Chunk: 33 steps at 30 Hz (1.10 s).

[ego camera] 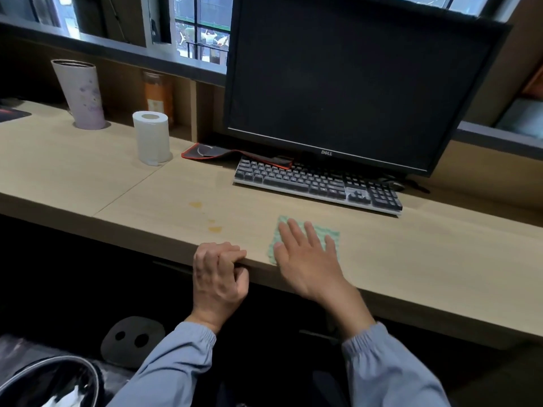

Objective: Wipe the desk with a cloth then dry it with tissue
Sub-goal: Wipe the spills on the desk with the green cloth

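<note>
Head view, desk [88, 171]: light wood-grain top, full width of frame, seam across the left part, dark space under the front edge.
Monitor [352, 77]: Dell, black, screen dark, at the back right of centre, window [199, 30] behind.
Keyboard [317, 185]: dark keys on a silver frame, just in front of monitor, set at an angle.
Bin [50, 383]: bottom-left corner, below desk level, glossy black liner, only partly in frame.
Sleeves [390, 368]: blue-grey, elastic cuffs, one on each forearm.
Tall tube [82, 94]: pale with pastel print, open top, upright at back left of desk.
Tissue roll [151, 138]: white, standing on end, right of tube, left of monitor, well apart from both hands.
Mouse pad [223, 152]: black with red edge, flat, right end at keyboard's back-left corner.
Right hand [305, 259]: palm down, flat on cloth [323, 231], fingers straight and spread, clamped on nothing; slightly blurred.
Left hand [217, 271]: fingers curled over desk's front edge, thumb underneath, gripping the edge; left of right hand, apart from cloth.
Cloth: green-white check, flat on desk near front edge, in front of keyboard, mostly under right hand, edges showing past the fingers.
Stains [215, 229]: yellow-orange spots on desk, left of cloth, just beyond left hand; wet or dry, cannot tell.
</note>
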### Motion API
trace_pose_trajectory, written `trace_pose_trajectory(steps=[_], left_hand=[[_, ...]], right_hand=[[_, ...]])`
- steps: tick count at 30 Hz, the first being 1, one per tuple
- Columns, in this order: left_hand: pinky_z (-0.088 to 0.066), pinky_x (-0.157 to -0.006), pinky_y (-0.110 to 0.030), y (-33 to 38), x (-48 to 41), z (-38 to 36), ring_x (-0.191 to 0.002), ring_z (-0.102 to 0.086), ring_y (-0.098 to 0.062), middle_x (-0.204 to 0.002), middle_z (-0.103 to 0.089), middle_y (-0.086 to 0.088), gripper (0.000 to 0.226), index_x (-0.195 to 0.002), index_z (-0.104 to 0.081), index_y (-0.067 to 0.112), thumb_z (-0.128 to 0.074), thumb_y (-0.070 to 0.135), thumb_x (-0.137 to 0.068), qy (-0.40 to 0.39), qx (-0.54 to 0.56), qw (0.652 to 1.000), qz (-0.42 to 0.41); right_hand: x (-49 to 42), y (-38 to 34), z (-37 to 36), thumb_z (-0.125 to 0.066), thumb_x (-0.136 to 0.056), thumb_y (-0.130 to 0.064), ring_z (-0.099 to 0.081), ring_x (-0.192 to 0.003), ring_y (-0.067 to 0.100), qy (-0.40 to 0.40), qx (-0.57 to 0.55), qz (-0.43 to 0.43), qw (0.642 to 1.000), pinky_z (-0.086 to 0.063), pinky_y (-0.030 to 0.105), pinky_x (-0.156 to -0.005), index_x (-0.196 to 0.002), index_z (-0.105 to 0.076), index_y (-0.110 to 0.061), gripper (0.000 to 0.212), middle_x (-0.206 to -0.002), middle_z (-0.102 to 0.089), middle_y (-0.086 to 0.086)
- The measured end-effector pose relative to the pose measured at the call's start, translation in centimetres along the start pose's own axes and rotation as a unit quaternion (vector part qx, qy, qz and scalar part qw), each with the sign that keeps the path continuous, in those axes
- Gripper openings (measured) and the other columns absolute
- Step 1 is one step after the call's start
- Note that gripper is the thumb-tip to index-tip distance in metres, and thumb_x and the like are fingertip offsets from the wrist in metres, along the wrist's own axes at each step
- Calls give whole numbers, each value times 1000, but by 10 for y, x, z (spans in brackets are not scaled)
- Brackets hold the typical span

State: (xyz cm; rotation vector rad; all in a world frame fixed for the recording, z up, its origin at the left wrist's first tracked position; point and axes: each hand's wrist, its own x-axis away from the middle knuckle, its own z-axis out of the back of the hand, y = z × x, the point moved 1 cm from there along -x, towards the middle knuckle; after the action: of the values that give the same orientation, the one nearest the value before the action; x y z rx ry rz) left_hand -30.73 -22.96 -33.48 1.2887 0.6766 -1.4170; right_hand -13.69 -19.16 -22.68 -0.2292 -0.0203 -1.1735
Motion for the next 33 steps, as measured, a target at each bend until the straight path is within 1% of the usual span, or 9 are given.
trace_pose_trajectory(steps=[5,10,14,16,18,21,24,27,33], left_hand=[[-37,-108,-40,-4,0,2,-106,-56,-32,-112,-52,-6,33,-112,-54,14,-52,8,-79,-12,-1,1000,-8],[-33,-112,-36,-1,1,1,-107,-56,-30,-113,-54,-7,33,-111,-55,13,-54,6,-79,-6,1,1000,-9],[-37,-109,-40,2,3,0,-106,-57,-31,-111,-55,-8,31,-109,-55,12,-53,6,-79,-1,8,1000,8],[-38,-108,-42,2,2,0,-106,-57,-32,-111,-55,-9,31,-109,-55,12,-53,6,-79,-2,11,1000,11],[-38,-107,-42,1,1,-1,-106,-56,-32,-112,-53,-7,32,-109,-55,12,-53,7,-78,-4,12,1000,14],[-35,-111,-38,3,1,0,-106,-55,-32,-112,-52,-6,33,-109,-55,13,-54,6,-76,-5,7,1000,15],[-35,-110,-40,3,2,2,-106,-56,-32,-111,-55,-8,34,-109,-55,13,-56,6,-76,-12,-4,1000,12],[-34,-111,-38,0,2,4,-105,-56,-33,-112,-55,-8,35,-109,-55,12,-58,7,-75,-17,-12,1000,-2],[-38,-108,-42,0,2,5,-106,-59,-35,-108,-62,-14,32,-109,-57,10,-56,5,-78,-23,-23,999,-1]], right_hand=[[40,33,2,-14,-108,-57,18,-153,-2,18,-9,63,998,9,39,-126,-163,-4,-46,57,-166,9,-29],[66,102,10,-10,-99,-73,19,-149,-12,12,6,65,998,-1,38,-128,-159,-6,-55,62,-164,8,-36],[70,114,0,-2,-95,-74,13,-155,2,55,99,91,989,-7,36,-128,-162,-5,-45,73,-169,5,-24],[66,107,-7,-4,-100,-71,-3,-158,15,97,122,98,983,-19,42,-127,-164,-16,-36,74,-171,-8,-15],[60,93,-14,-9,-106,-63,-26,-154,26,145,139,113,973,-35,49,-119,-161,-34,-25,71,-167,-30,-5],[41,60,-26,-16,-108,-56,-45,-145,35,181,152,125,964,-45,54,-110,-154,-47,-17,68,-158,-47,3],[18,16,-35,-22,-105,-55,-45,-144,38,186,146,135,962,-45,56,-110,-153,-49,-15,67,-157,-49,5],[10,-10,-39,-18,-105,-55,-37,-149,38,177,142,131,965,-38,56,-115,-156,-42,-16,69,-162,-42,5],[33,34,-35,-27,-106,-56,-42,-148,29,188,141,134,963,-42,50,-114,-154,-45,-24,61,-160,-46,1]])
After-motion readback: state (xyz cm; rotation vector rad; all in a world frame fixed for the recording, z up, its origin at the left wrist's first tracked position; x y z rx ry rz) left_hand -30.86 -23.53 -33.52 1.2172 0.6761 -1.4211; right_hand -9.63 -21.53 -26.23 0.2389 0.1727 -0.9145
